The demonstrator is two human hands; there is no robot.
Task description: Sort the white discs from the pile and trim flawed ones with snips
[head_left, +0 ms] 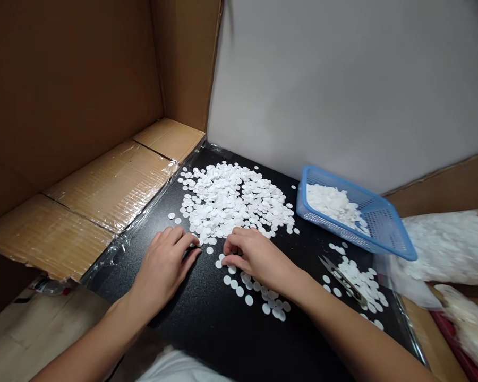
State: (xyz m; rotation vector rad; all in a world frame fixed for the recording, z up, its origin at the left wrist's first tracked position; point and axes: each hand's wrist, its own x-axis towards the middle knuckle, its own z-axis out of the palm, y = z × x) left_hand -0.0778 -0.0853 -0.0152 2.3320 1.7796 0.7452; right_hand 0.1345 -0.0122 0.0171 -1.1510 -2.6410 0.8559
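The right hand (254, 255) rests curled on the black tabletop (207, 318), fingertips pinched on a small white disc (220, 263), while the left hand (165, 265) lies flat, fingers together, touching a disc at the near edge of the big pile of white discs (235, 199). A short trail of loose discs (263, 297) lies under the right wrist. Farther right lie small snips (340, 278) and a blue basket (386, 225) with more white pieces.

Both forearms are bare to the elbow, with no rings, watch or gloves on the left hand (165, 265) or right hand (258, 257).
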